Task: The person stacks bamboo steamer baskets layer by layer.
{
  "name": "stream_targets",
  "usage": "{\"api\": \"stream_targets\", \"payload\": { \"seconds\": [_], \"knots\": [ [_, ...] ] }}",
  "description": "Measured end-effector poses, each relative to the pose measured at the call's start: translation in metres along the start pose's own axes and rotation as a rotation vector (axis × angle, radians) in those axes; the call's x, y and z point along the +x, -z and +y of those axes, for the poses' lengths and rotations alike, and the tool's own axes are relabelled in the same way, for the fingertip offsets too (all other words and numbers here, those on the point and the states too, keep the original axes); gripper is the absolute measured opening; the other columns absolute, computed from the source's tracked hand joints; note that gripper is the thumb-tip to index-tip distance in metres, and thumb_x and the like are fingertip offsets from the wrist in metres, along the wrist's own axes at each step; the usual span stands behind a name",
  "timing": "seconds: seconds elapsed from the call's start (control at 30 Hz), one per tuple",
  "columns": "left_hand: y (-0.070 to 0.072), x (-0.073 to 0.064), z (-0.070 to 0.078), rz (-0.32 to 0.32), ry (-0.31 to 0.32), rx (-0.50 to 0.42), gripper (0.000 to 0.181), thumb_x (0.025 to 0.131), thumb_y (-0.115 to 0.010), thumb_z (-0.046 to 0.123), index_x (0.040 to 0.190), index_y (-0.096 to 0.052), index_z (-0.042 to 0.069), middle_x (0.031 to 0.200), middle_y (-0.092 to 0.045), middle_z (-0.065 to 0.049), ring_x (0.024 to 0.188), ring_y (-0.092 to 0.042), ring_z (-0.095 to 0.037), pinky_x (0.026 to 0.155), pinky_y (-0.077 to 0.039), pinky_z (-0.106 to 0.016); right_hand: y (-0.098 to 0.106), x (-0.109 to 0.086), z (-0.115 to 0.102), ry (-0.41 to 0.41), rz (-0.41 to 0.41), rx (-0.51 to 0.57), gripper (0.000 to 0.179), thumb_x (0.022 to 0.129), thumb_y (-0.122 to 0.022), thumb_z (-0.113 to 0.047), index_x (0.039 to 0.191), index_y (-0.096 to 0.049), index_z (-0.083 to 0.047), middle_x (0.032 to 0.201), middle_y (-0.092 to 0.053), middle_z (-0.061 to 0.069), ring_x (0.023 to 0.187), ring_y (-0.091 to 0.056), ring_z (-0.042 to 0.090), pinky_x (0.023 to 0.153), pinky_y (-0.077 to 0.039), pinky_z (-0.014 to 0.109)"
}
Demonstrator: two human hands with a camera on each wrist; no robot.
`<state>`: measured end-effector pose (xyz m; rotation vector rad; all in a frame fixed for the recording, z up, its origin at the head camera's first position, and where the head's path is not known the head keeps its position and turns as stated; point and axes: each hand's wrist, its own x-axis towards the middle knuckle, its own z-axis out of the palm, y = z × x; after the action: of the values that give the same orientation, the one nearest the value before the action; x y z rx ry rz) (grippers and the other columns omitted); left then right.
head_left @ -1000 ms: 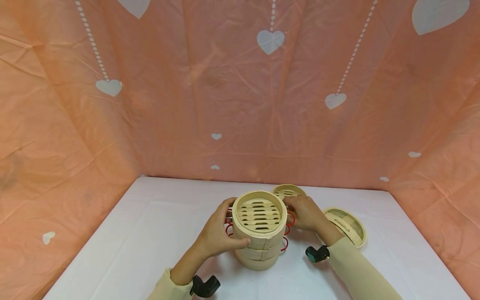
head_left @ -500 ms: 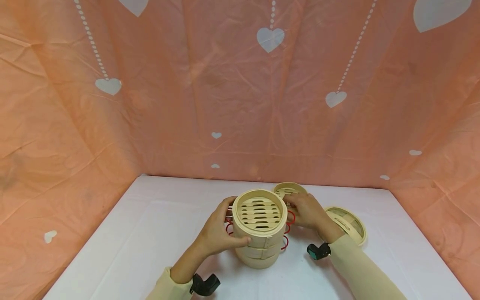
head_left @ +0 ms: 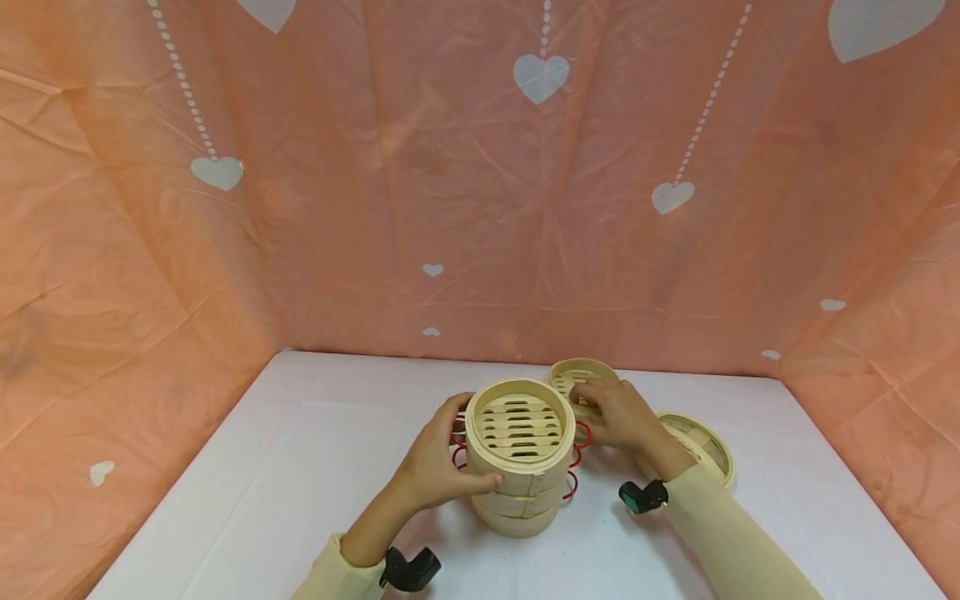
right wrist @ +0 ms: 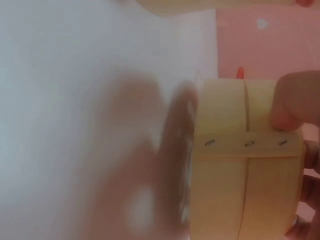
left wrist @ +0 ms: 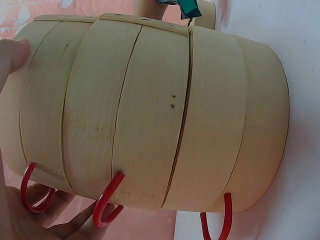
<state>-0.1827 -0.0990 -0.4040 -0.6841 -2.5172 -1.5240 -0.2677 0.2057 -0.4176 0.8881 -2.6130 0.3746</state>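
A stack of bamboo steamer baskets [head_left: 519, 433] stands upright at the middle front, slatted floor facing up, with red loop handles on its sides. My left hand [head_left: 429, 467] grips its left side, thumb across the front and fingers round the back. In the left wrist view the tiers of the stack [left wrist: 125, 110] fill the picture. Behind and to the right, my right hand [head_left: 618, 417] holds another bamboo steamer basket [head_left: 568, 377] by its near rim. The right wrist view shows the thumb on this basket's stapled wall [right wrist: 220, 195], fingers over the rim.
A round woven bamboo lid [head_left: 708, 446] lies at the right, partly hidden by the right forearm. The white-covered table [head_left: 315, 442] ends at a peach curtain [head_left: 480, 317] with hearts, which also hangs along both sides.
My right hand and the rear steamer basket have shifted slightly back and to the right. The left hand and the stack have stayed in place.
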Motion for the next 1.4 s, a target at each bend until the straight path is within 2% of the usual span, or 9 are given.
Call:
{"api": "stream_targets", "payload": {
  "seconds": [0.33, 0.7, 0.93, 1.27, 1.4],
  "knots": [
    [-0.001, 0.0, 0.001, -0.004, -0.004, -0.013, 0.096, 0.059, -0.089, 0.036, 0.14, -0.04, 0.019, 0.122, -0.058, 0.001, 0.104, -0.059, -0.015, 0.088, -0.051, -0.03, 0.015, 0.002, 0.004, -0.003, 0.029, -0.007, 0.027, 0.067, -0.072, -0.018, 0.092, -0.063, -0.022, 0.074, -0.051, -0.008, 0.065, -0.045, 0.008, 0.062, -0.035, 0.031],
    [-0.001, 0.001, -0.002, -0.002, -0.014, -0.01, 0.097, 0.058, -0.09, 0.036, 0.14, -0.04, 0.019, 0.123, -0.057, 0.002, 0.104, -0.058, -0.015, 0.087, -0.051, -0.03, 0.037, 0.007, 0.006, -0.015, 0.065, -0.025, 0.028, 0.066, -0.071, -0.015, 0.093, -0.064, -0.018, 0.076, -0.052, -0.005, 0.068, -0.046, 0.01, 0.062, -0.037, 0.032],
    [0.001, 0.002, -0.003, -0.01, -0.018, -0.021, 0.098, 0.057, -0.091, 0.037, 0.139, -0.04, 0.019, 0.122, -0.058, 0.0, 0.101, -0.059, -0.016, 0.085, -0.051, -0.028, 0.05, 0.008, 0.003, -0.012, 0.077, -0.044, 0.025, 0.067, -0.07, -0.016, 0.092, -0.064, -0.018, 0.074, -0.049, -0.006, 0.068, -0.045, 0.01, 0.061, -0.033, 0.031],
    [0.004, 0.004, -0.005, -0.03, -0.025, -0.118, 0.09, 0.063, -0.088, 0.024, 0.139, -0.04, 0.016, 0.13, -0.055, -0.005, 0.111, -0.058, -0.021, 0.089, -0.052, -0.029, 0.066, 0.01, -0.006, 0.005, 0.141, -0.05, 0.024, 0.067, -0.068, -0.016, 0.09, -0.065, -0.019, 0.073, -0.05, -0.006, 0.069, -0.046, 0.011, 0.061, -0.034, 0.032],
    [0.005, 0.004, -0.005, -0.038, -0.039, -0.137, 0.089, 0.066, -0.086, 0.023, 0.141, -0.039, 0.014, 0.131, -0.055, -0.008, 0.113, -0.057, -0.024, 0.091, -0.052, -0.029, 0.072, 0.012, -0.009, 0.023, 0.18, -0.051, 0.023, 0.067, -0.068, -0.016, 0.09, -0.065, -0.02, 0.072, -0.048, -0.007, 0.071, -0.045, 0.01, 0.061, -0.031, 0.03]
  ]
}}
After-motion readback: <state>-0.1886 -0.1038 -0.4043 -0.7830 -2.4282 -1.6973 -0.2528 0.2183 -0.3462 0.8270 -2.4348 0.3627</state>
